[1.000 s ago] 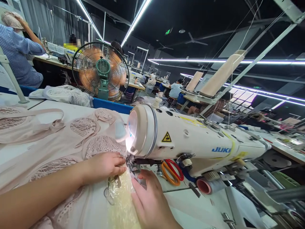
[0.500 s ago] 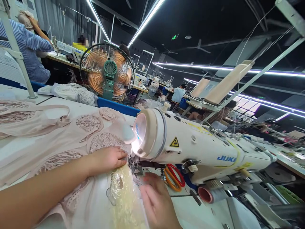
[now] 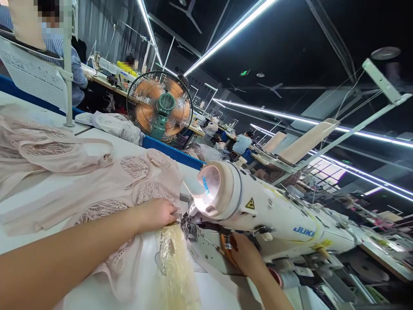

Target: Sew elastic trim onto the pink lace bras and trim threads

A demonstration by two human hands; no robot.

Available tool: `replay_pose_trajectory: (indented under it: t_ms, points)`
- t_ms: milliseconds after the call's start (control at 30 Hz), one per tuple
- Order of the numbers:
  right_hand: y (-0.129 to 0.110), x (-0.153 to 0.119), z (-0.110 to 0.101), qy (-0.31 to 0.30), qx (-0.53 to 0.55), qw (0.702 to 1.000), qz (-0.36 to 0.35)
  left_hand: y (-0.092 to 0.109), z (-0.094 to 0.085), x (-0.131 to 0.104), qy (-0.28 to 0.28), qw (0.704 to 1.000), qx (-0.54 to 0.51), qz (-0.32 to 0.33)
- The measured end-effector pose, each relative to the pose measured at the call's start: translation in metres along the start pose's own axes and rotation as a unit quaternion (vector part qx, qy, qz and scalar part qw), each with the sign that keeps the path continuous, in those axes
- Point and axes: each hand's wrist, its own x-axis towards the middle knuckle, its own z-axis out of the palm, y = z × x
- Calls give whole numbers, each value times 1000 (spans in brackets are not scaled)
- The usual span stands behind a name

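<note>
My left hand (image 3: 158,214) rests with bent, pressed-together fingers on a pale pink lace garment (image 3: 124,168), right beside the needle area of a white sewing machine (image 3: 258,206). A strip of cream material under clear wrap (image 3: 177,267) runs down from those fingertips toward me. Under the machine arm, my right hand (image 3: 245,254) closes around the scissors, whose orange handle (image 3: 227,254) shows at its left side. The machine arm and the hand itself hide most of those fingers.
Several more pink lace pieces (image 3: 41,146) lie at the left of the white table (image 3: 97,172). A large fan (image 3: 164,103) stands behind a blue edge (image 3: 171,150). A thread cone (image 3: 287,280) lies near my right wrist. Other people sit at machines farther back.
My right hand has moved from beside the wrapped strip to the right, onto the scissors. The left hand stays on the lace by the needle. The view has shifted.
</note>
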Motion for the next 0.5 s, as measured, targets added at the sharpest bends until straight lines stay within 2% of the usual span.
replay_pose_trajectory:
  t_ms: [100,267,367,500]
  points:
    - [-2,5,-6,-14,-10,1000,11,-1,-1,0,-8,999,27,21]
    - [-2,0,-21,9,2,1000,-3,-2,-2,-2,-9,998,59,27]
    - [-8,-3,-35,-9,13,998,-57,-4,-1,-2,-10,998,63,18]
    - [-23,-2,-53,-78,31,989,-124,-6,0,-1,-9,998,53,9]
